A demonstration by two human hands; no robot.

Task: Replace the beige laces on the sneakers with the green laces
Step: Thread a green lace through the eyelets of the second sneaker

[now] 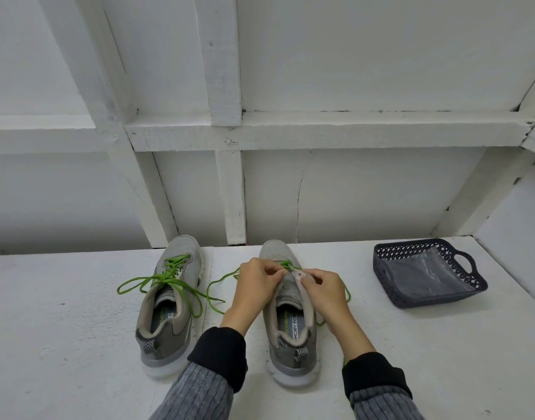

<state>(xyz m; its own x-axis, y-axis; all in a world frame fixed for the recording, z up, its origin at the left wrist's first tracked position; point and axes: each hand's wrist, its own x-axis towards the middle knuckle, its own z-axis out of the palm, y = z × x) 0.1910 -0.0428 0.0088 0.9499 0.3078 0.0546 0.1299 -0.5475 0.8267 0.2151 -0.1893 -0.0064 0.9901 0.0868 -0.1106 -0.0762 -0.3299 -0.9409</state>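
Note:
Two grey sneakers stand side by side on a white table, toes pointing away from me. The left sneaker (169, 301) is laced with a green lace (166, 278) whose loose ends spread over the table. Over the right sneaker (292, 325), my left hand (254, 286) pinches a green lace (285, 263) near the lower eyelets. My right hand (325, 291) grips the sneaker's eyelet flap next to the tongue. Loose loops of this lace trail out on both sides of the shoe, partly hidden by my hands.
A dark blue plastic basket (472, 283) with a clear plastic bag inside sits at the right of the table. A white panelled wall with beams rises right behind the sneakers' toes. A white side wall closes the far right.

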